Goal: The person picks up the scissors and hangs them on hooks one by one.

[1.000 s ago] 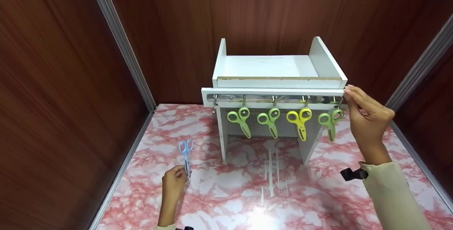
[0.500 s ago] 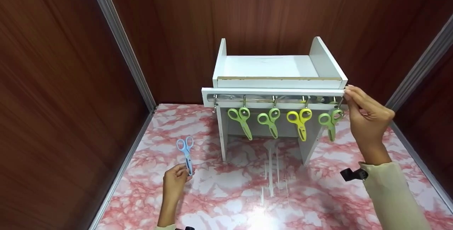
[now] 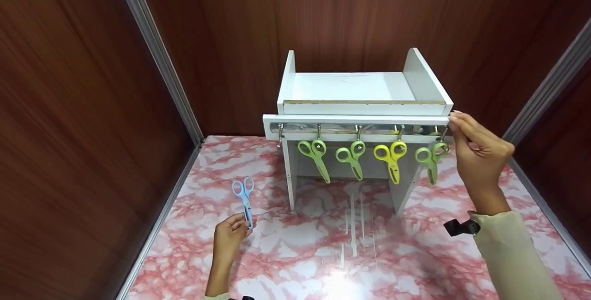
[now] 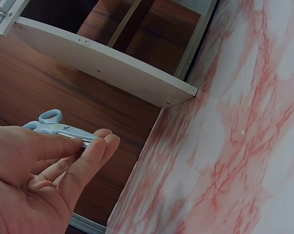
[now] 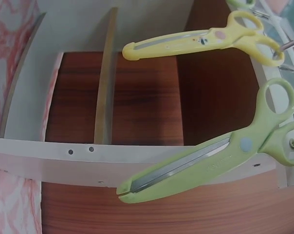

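Observation:
My left hand [image 3: 228, 237] pinches light blue scissors [image 3: 246, 205] by the blade end, handle loops pointing up and away, left of the white shelf unit. In the left wrist view, thumb and fingers meet on the blades of those blue scissors [image 4: 71, 130]. With thumb and fingertips, my right hand [image 3: 482, 150] pinches the right end of a white hook rail [image 3: 364, 119] along the shelf's front. From its hooks hang several scissors by one loop, blades down: green scissors [image 3: 321, 168] at left, yellow scissors [image 3: 393, 171], and green scissors [image 3: 432, 171] nearest my right hand.
The white shelf unit [image 3: 286, 83] stands on a red-and-white marbled table [image 3: 295, 254], its upper tray open. At the rail's left end, a metal hook [image 3: 280, 136] carries nothing. Brown wood-grain panels [image 3: 231, 51] enclose the back and sides.
My left hand has shifted slightly right with the blue scissors, whose handle loops now sit a bit higher. The leftmost green scissors have swung slightly right. My right hand keeps its place.

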### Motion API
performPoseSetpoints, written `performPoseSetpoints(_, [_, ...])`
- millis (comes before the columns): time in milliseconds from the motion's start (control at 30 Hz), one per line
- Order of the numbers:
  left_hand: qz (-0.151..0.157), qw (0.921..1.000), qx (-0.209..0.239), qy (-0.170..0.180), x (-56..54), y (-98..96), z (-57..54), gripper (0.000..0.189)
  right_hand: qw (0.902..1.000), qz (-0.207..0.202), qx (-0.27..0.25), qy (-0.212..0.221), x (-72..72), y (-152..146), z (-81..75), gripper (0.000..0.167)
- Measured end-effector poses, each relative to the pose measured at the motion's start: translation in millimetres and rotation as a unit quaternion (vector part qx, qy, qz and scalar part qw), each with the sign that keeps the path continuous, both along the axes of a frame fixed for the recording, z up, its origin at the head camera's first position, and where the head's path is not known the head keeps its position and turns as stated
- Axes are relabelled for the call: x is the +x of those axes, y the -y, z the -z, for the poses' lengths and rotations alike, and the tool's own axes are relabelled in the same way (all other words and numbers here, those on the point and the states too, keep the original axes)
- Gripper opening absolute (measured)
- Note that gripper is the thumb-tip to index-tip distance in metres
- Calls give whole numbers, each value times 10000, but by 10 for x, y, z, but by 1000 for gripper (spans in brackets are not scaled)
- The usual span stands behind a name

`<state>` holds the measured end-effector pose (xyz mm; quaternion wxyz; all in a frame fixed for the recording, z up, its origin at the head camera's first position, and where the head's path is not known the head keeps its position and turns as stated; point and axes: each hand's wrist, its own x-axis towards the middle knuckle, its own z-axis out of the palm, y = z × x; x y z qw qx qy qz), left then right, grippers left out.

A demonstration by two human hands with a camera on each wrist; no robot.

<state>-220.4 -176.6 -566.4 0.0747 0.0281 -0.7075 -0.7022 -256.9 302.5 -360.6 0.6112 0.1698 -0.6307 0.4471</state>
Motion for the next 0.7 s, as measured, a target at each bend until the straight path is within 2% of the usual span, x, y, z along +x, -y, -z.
performPoseSetpoints(200, [255,9997,-9,-55,-6,-25,49,27,9999,74,43,57,-1,4,3,21])
performPoseSetpoints(700, [352,9953,879,-218,4,-51,-20,36,10000,24,14,-21,-2,-2,8,20])
